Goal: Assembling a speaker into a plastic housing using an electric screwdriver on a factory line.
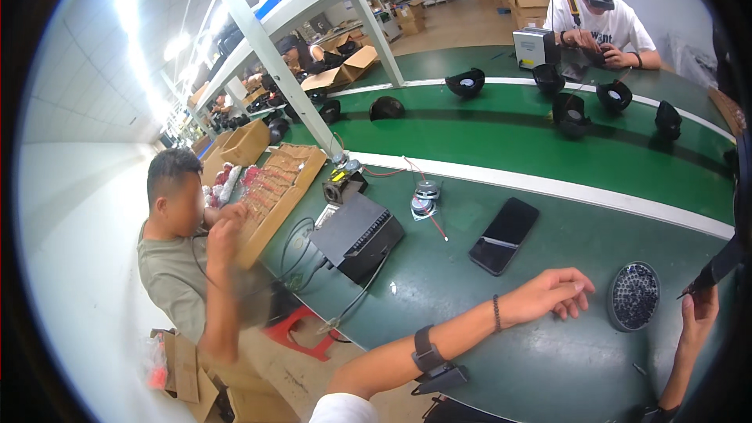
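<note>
My left hand (550,294) reaches across the green bench, fingers loosely bent and apart, holding nothing. It is close to a dark oval dish (634,296) filled with small black pieces like screws. At the far right, my right hand (699,318) grips the lower edge of a black part (717,268), which runs out of view, so its kind is unclear. Beyond my left hand lies a black phone (504,236). Two small round speaker-like units (424,200) with red wires sit farther left.
A black box (357,238) with cables stands at the bench's left. Beside it, a seated person (184,254) works by a cardboard tray (280,188). Black shells (465,83) rest on the green conveyor belt (486,129); a capped person (607,23) works across it. A metal post (266,55) rises nearby.
</note>
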Demonstrator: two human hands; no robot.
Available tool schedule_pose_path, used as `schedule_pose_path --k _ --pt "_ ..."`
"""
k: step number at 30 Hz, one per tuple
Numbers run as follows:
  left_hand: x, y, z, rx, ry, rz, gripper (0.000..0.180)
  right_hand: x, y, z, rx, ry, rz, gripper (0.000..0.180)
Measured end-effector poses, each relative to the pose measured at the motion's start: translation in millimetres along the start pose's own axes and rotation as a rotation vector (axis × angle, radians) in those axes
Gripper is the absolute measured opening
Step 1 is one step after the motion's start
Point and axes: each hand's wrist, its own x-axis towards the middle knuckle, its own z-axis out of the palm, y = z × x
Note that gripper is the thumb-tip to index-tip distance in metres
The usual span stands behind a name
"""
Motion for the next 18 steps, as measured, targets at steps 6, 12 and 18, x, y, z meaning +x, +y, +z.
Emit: schedule_pose_path --k 6,12,18 --pt "11 -5 3 -0.035 -0.052 0.008 0.033 -9 -3 -17 -0.028 -0.010 0.090 0.044" --pt "-8 3 -3 0.011 0.052 -0.048 0.035 0 -61 27 -0.069 -0.180 0.161 0.026" --pt "1 15 9 0.011 0.059 -0.091 0.031 12 -81 32 0.167 -0.150 0.073 0.025"
